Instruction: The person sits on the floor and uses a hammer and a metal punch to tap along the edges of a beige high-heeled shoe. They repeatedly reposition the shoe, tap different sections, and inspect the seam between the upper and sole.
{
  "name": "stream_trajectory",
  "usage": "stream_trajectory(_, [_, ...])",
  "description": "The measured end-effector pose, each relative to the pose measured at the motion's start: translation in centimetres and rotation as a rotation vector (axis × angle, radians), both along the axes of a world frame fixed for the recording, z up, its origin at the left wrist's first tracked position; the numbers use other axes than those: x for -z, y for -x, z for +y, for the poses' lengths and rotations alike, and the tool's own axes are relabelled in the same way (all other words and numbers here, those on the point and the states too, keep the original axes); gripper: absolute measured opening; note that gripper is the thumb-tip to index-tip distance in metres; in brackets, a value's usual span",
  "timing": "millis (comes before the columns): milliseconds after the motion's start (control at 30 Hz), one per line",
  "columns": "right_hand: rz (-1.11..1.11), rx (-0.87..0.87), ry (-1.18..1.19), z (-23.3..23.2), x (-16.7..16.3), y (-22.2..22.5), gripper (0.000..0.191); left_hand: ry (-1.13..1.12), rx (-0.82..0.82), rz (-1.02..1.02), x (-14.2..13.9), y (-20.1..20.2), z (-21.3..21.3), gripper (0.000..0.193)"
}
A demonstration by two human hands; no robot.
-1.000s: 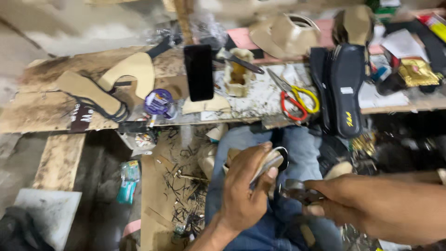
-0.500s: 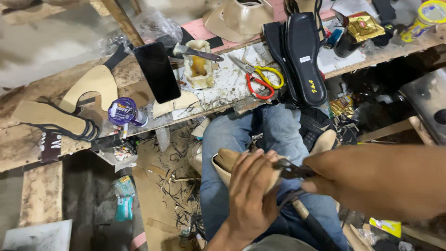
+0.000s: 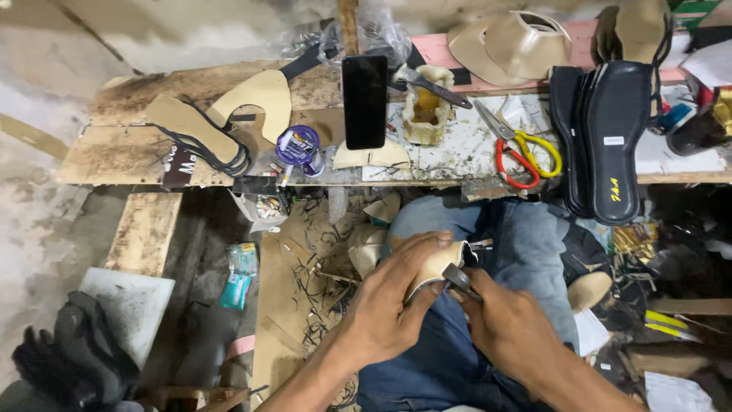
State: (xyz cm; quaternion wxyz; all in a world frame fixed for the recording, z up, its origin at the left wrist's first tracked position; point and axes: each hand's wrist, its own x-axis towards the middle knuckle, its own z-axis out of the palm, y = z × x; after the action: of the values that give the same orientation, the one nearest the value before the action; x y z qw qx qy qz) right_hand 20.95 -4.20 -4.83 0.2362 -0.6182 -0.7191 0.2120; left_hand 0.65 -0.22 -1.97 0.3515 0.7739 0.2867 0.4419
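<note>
My left hand [image 3: 389, 305] wraps over a beige shoe upper on a last [image 3: 441, 261], held on my lap above my blue jeans [image 3: 526, 236]. My right hand [image 3: 507, 320] grips a dark metal tool [image 3: 457, 276], probably pliers, whose tip touches the shoe's edge beside my left thumb. Both hands sit close together, below the workbench.
The wooden workbench [image 3: 114, 156] carries a black phone [image 3: 364, 101] propped upright, a glue pot [image 3: 425, 114], red-and-yellow scissors [image 3: 526, 152], black soles [image 3: 610, 137], a beige sandal sole [image 3: 191, 130] and a purple tin [image 3: 297, 145]. Scraps litter the floor; dark gloves [image 3: 72, 358] lie lower left.
The view swung, so the bench sits level again. My hands shifted lower and closer together on the shoe, with the tool now at its edge.
</note>
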Motion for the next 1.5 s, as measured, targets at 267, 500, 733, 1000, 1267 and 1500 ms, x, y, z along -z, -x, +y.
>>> stream_trajectory(267, [-0.532, -0.151, 0.357, -2.6, -8.5, -3.2, 0.037, -0.157, -0.109, -0.058, 1.6, -2.9, -0.8, 0.054])
stream_trajectory(500, [-0.277, -0.061, -0.004, -0.8, -3.9, -1.7, 0.054, 0.038, 0.003, 0.069, -0.5, -1.1, 0.2, 0.051])
stream_trajectory(733, [-0.05, -0.014, -0.222, 0.8, 0.1, -1.7, 0.036, -0.029, -0.101, 0.033, -0.1, -2.3, 0.3, 0.045])
stream_trajectory(1000, [-0.497, -0.071, -0.052, -2.0, -5.9, -4.9, 0.064, -0.056, -0.231, -0.101, 0.5, -3.6, 0.1, 0.04])
stream_trajectory(1267, [0.1, -0.081, -0.461, 1.5, -6.5, -3.1, 0.057, -0.073, -0.126, -0.035, 0.0, -3.5, -1.4, 0.033])
stream_trajectory(1500, [0.566, -0.06, -0.027, 3.5, -7.8, -2.3, 0.043, -0.092, -0.112, -0.029, -0.9, -3.3, -1.8, 0.035])
